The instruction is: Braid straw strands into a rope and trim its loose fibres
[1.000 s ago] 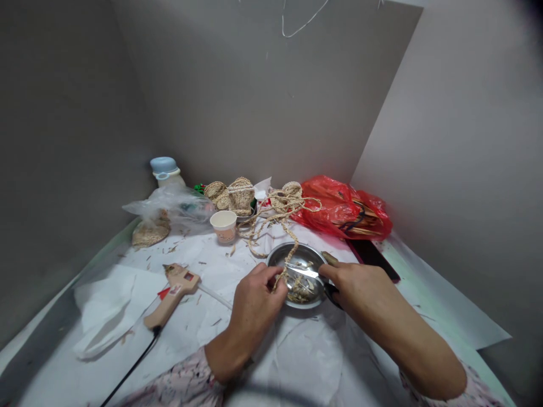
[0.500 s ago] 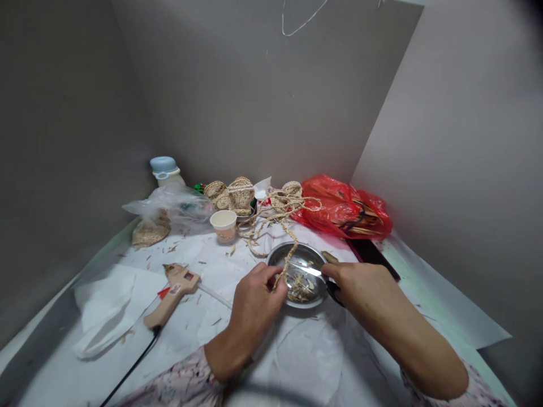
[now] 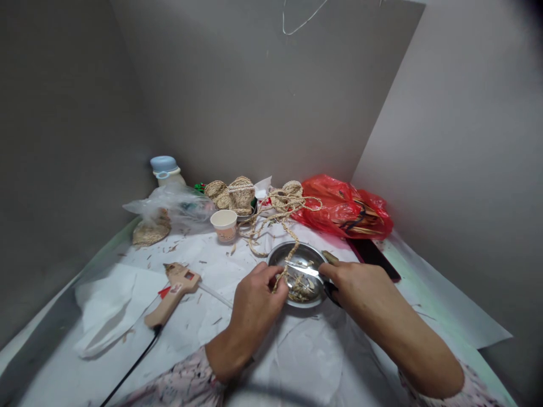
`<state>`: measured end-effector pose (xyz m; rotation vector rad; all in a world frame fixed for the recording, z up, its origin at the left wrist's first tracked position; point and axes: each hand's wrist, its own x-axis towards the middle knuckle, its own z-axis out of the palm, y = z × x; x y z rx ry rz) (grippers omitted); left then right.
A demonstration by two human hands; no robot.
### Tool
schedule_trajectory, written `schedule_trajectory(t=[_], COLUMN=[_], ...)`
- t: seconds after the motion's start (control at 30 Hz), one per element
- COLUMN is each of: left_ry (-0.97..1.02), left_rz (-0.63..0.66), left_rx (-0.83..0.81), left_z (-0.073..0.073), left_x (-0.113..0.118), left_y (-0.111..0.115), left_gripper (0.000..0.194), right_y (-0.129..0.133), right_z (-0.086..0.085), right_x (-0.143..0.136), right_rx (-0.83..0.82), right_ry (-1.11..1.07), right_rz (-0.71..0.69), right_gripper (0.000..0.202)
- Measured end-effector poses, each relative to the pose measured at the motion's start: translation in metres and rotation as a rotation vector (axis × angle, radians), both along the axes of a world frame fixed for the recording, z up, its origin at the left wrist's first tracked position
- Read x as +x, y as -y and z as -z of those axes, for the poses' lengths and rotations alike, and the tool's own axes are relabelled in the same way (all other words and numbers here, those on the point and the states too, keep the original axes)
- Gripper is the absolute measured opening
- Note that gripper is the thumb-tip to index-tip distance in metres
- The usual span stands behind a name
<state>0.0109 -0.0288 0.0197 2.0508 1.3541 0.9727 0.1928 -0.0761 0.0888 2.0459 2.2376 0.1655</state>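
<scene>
Between the thumb and fingers of my left hand (image 3: 259,294) is the end of a braided straw cord (image 3: 291,233), which runs up and back to a loose tangle on the table. My right hand (image 3: 354,285) is closed around the black handles of a pair of scissors (image 3: 306,270). Their blades point left and reach the cord just above my left fingertips. Whether the blades are parted is hard to make out. Below both hands sits a round metal bowl (image 3: 278,249) with straw scraps (image 3: 301,291) in it.
A glue gun (image 3: 173,297) with a black cable lies at left beside white tissue (image 3: 102,311). Farther back stand a paper cup (image 3: 224,226), a blue-lidded bottle (image 3: 164,168) and woven straw pieces (image 3: 241,195). At right are a red plastic bag (image 3: 326,203) and a dark phone (image 3: 375,260).
My right hand and the scissors have shifted slightly left and up, bringing the blades closer to the cord. My left hand stays in place on the cord.
</scene>
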Motion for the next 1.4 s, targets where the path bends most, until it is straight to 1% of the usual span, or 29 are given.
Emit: schedule_trajectory(t=[0.2, 0.5, 0.7, 0.87, 1.03, 1.4], left_ry=[-0.011, -0.016, -0.046, -0.097, -0.119, -0.109], left_rz=[0.009, 0.003, 0.01, 0.033, 0.04, 0.033], left_rx=[0.005, -0.003, 0.028, 0.077, 0.109, 0.115], left_z=[-0.001, -0.004, -0.003, 0.0, 0.003, 0.001], left_x=[0.0, 0.0, -0.001, 0.0, 0.0, -0.001], left_y=[0.001, 0.001, 0.004, 0.005, 0.004, 0.005], left_gripper=[0.023, 0.022, 0.023, 0.023, 0.023, 0.023], right_y=[0.0, 0.004, 0.003, 0.0, -0.002, -0.002], right_z=[-0.006, -0.008, -0.006, 0.0, 0.006, 0.002], right_x=[-0.003, 0.005, -0.002, -0.007, -0.008, -0.009], right_rx=[-0.028, 0.044, 0.017, 0.051, 0.083, 0.051], right_ry=[0.017, -0.034, -0.008, 0.035, 0.026, 0.04], right_rz=[0.033, 0.01, -0.019, -0.026, -0.041, -0.014], right_gripper=[0.022, 0.024, 0.019, 0.015, 0.016, 0.017])
